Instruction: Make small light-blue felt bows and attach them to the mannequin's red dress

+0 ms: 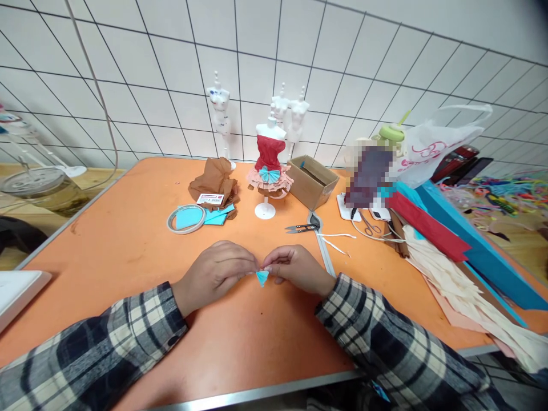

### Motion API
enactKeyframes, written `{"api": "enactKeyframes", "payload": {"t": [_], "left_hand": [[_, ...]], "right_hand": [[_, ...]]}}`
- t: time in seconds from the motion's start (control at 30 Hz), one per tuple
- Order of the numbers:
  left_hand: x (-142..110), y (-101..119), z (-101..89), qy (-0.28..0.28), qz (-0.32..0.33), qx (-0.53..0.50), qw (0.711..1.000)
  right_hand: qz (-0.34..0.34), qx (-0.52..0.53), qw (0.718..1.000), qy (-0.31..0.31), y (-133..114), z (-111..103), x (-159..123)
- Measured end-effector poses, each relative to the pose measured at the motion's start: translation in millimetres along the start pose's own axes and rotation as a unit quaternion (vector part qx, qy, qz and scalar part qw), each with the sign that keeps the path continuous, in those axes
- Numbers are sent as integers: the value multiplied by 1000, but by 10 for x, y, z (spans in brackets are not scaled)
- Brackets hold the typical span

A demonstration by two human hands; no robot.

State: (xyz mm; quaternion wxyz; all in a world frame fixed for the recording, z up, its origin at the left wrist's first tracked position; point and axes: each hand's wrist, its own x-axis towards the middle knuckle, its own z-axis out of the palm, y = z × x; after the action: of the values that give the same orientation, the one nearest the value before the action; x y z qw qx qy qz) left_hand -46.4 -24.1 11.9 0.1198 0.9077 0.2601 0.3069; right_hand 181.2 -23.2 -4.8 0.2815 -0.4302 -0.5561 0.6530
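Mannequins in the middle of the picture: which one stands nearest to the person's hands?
The mannequin in the red top, left of the cardboard box. It stands in front; the three other mannequins are farther back, nearer the tiled wall.

Bright light; soft sheen on tabletop [231, 348]; pixelated patch [370, 174] right; edges stretched.
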Motion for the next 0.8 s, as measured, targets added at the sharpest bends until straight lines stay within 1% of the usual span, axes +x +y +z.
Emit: {"api": "enactKeyframes", "payload": {"t": [0.07, 0.17, 0.23, 0.3, 0.4, 0.5, 0.6, 0.67, 0.73, 0.8], "left_hand": [[-9, -43, 1, -23, 16, 32, 999], [-1, -76, 13, -67, 23, 48, 996], [13, -76, 27, -94, 17, 41, 995], [26, -65, 44, -110, 3, 34, 993], [33, -42, 76, -124, -24, 34, 991], [33, -18, 108, -136, -21, 58, 989], [36, 7, 131, -135, -23, 103, 985], [42, 31, 139, -125, -51, 127, 983], [51, 60, 147, -99, -99, 130, 982], [61, 86, 163, -58, -163, 94, 981]], "right_hand": [[-64, -116, 991, 29, -21, -32, 10], [-171, -259, 949, 61, -24, -60, 26], [-212, -321, 921, 66, -3, -68, 34], [-234, -380, 893, 65, 21, -68, 31], [-270, -482, 831, 63, 24, -46, -5], [-299, -566, 764, 77, -16, -2, -61], [-329, -622, 706, 85, -57, 47, -107], [-339, -648, 676, 88, -69, 82, -125], [-334, -665, 660, 100, -66, 126, -136], [-324, -667, 660, 116, -55, 177, -145]]}}
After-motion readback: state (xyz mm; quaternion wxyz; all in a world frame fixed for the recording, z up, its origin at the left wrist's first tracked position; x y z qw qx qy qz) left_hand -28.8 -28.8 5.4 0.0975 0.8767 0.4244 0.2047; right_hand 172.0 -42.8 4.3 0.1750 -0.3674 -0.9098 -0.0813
